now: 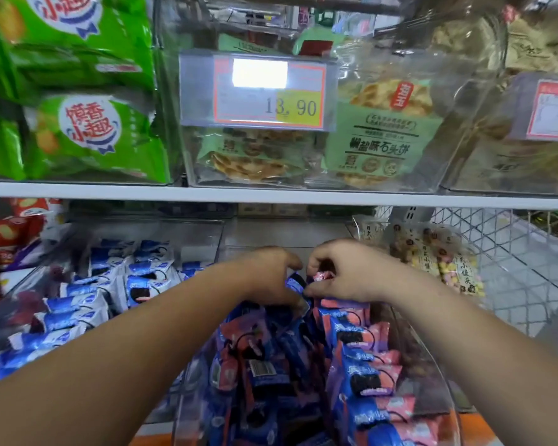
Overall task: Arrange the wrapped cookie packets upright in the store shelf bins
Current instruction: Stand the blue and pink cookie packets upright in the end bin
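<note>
While the right hand (pixel 345 272) fingers (pixel 316 289) pinch a pink-and-blue wrapped cookie packet (pixel 322 276) at the clear plastic bin (pixel 432 358) far end, with the left hand (pixel 268 275) gripping a blue packet (pixel 295 283), stand both upright, pressed together.

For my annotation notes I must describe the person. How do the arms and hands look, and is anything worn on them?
The left forearm and right forearm are bare to the frame edge; no sleeves show. The left hand and right hand wear no gloves, and no watch, bracelet or ring shows on the visible parts.
</note>
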Available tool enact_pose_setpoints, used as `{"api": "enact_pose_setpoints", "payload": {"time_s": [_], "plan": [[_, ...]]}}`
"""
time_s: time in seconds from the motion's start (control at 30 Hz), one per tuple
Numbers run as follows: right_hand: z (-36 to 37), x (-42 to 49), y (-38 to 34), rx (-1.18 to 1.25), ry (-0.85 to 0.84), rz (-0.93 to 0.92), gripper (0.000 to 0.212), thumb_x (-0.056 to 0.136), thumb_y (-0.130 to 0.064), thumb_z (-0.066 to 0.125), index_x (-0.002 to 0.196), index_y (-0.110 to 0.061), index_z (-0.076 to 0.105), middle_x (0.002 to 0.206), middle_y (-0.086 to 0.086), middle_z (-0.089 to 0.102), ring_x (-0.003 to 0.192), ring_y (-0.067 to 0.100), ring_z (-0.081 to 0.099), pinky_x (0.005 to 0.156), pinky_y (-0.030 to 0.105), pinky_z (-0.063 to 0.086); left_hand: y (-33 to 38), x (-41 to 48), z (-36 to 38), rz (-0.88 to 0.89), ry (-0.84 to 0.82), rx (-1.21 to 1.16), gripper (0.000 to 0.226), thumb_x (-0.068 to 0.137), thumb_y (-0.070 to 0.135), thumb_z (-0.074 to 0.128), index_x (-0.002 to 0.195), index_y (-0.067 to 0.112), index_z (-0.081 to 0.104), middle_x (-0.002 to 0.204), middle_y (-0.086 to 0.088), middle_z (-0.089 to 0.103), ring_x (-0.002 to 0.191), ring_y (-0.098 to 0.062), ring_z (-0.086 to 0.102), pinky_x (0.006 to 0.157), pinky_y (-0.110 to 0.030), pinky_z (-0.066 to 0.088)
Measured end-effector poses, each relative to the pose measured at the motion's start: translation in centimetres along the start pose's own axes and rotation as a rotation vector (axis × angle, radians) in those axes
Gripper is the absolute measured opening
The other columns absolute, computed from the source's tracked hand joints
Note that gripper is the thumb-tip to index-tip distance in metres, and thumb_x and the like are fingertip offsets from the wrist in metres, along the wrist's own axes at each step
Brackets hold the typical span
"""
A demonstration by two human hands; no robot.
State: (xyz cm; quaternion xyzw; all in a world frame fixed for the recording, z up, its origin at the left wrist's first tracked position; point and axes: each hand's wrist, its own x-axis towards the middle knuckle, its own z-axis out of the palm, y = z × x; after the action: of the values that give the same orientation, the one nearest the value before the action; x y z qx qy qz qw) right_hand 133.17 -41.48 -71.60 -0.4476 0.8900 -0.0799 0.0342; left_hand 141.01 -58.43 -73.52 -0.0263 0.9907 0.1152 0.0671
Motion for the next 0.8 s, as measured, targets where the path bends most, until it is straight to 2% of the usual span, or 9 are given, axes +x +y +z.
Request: {"api": "enact_pose_setpoints", "payload": {"time_s": [0.1, 0.2, 0.27, 0.37, 0.47, 0.53, 0.6, 0.7, 0.8], "plan": [[-0.3, -0.7, 0.5, 0.029, 0.022, -0.009, 0.028, 0.084, -0.062, 0.069, 0.087, -0.035, 0.068, 0.083, -0.014, 0.067, 0.078, 0.007, 0.062, 0.072, 0.034, 0.055, -0.2, -0.3, 0.0, 0.009, 0.002, 0.026, 0.051, 0.073, 0.059, 0.081, 0.110, 0.030, 0.063, 0.108, 0.003, 0.060, 0.097, -0.022, 0.059, 0.085, -0.039, 0.055], [-1.0, -1.8, 0.4, -0.157, 0.013, -0.012, 0.023, 0.093, -0.058, 0.057, 0.089, -0.038, 0.069, 0.075, -0.014, 0.067, 0.070, 0.003, 0.058, 0.060, 0.023, 0.042, -0.2, -1.3, -0.2, 0.012, 0.006, -0.025, 0.044, 0.078, 0.049, 0.082, 0.104, 0.021, 0.061, 0.103, 0.000, 0.062, 0.094, -0.023, 0.060, 0.081, -0.040, 0.053], [-0.9, -2.4, 0.3, -0.180, 0.003, -0.020, 0.018, 0.095, -0.049, 0.054, 0.096, -0.038, 0.069, 0.077, -0.014, 0.068, 0.073, 0.004, 0.059, 0.066, 0.025, 0.047, -0.2, -1.8, -0.2, 0.003, 0.026, -0.074, 0.042, 0.077, 0.045, 0.084, 0.100, 0.021, 0.057, 0.098, 0.000, 0.063, 0.091, -0.023, 0.060, 0.077, -0.040, 0.052], [-0.8, -2.9, -0.1, -0.238, 0.051, -0.071, 0.020, 0.092, -0.047, 0.054, 0.103, -0.039, 0.067, 0.098, -0.017, 0.069, 0.098, 0.014, 0.063, 0.088, 0.038, 0.054, -0.5, -2.6, -0.7, -0.005, 0.140, -0.100, 0.034, 0.080, 0.034, 0.082, 0.097, 0.023, 0.054, 0.092, 0.004, 0.062, 0.086, -0.020, 0.060, 0.068, -0.033, 0.047], [-1.0, -3.3, -0.7, -0.220, 0.150, -0.104, 0.020, 0.092, -0.045, 0.058, 0.108, -0.037, 0.067, 0.107, -0.017, 0.066, 0.107, 0.017, 0.061, 0.089, 0.036, 0.052, -1.1, -3.8, -1.4, -0.007, 0.233, -0.205, 0.030, 0.080, 0.029, 0.083, 0.096, 0.024, 0.058, 0.087, 0.006, 0.066, 0.080, -0.017, 0.062, 0.066, -0.030, 0.049], [-1.0, -3.6, -0.7, -0.055, 0.180, -0.059, 0.023, 0.094, -0.039, 0.059, 0.116, -0.038, 0.067, 0.105, -0.022, 0.068, 0.101, 0.013, 0.064, 0.084, 0.032, 0.053, -1.5, -4.8, -1.7, -0.014, 0.292, -0.301, 0.030, 0.079, 0.028, 0.084, 0.097, 0.026, 0.060, 0.085, 0.006, 0.068, 0.079, -0.016, 0.065, 0.070, -0.031, 0.053], [-0.9, -3.9, -0.8, 0.195, 0.176, 0.011, 0.026, 0.098, -0.032, 0.059, 0.123, -0.037, 0.066, 0.087, -0.028, 0.067, 0.078, 0.004, 0.065, 0.071, 0.023, 0.053, -1.7, -5.7, -2.1, -0.020, 0.359, -0.418, 0.030, 0.079, 0.028, 0.085, 0.099, 0.027, 0.062, 0.081, 0.007, 0.067, 0.072, -0.009, 0.064, 0.066, -0.026, 0.052], [-1.0, -4.3, -1.5, 0.499, 0.230, 0.025, 0.031, 0.099, -0.025, 0.063, 0.130, -0.027, 0.065, 0.115, -0.020, 0.068, 0.105, -0.002, 0.064, 0.098, 0.024, 0.051, -1.1, -6.9, -2.8, -0.029, 0.471, -0.613, 0.033, 0.078, 0.025, 0.088, 0.103, 0.026, 0.066, 0.074, 0.006, 0.061, 0.055, 0.001, 0.052, 0.054, -0.013, 0.041], [-1.7, -5.1, -2.4, 0.876, 0.195, 0.010, 0.029, 0.094, -0.038, 0.070, 0.121, -0.027, 0.068, 0.113, -0.012, 0.074, 0.109, 0.002, 0.067, 0.100, 0.028, 0.049, -0.2, -7.6, -2.9, -0.022, 0.470, -0.918, 0.033, 0.074, 0.020, 0.091, 0.100, 0.024, 0.071, 0.079, -0.007, 0.066, 0.069, -0.016, 0.062, 0.067, -0.027, 0.052]]}}
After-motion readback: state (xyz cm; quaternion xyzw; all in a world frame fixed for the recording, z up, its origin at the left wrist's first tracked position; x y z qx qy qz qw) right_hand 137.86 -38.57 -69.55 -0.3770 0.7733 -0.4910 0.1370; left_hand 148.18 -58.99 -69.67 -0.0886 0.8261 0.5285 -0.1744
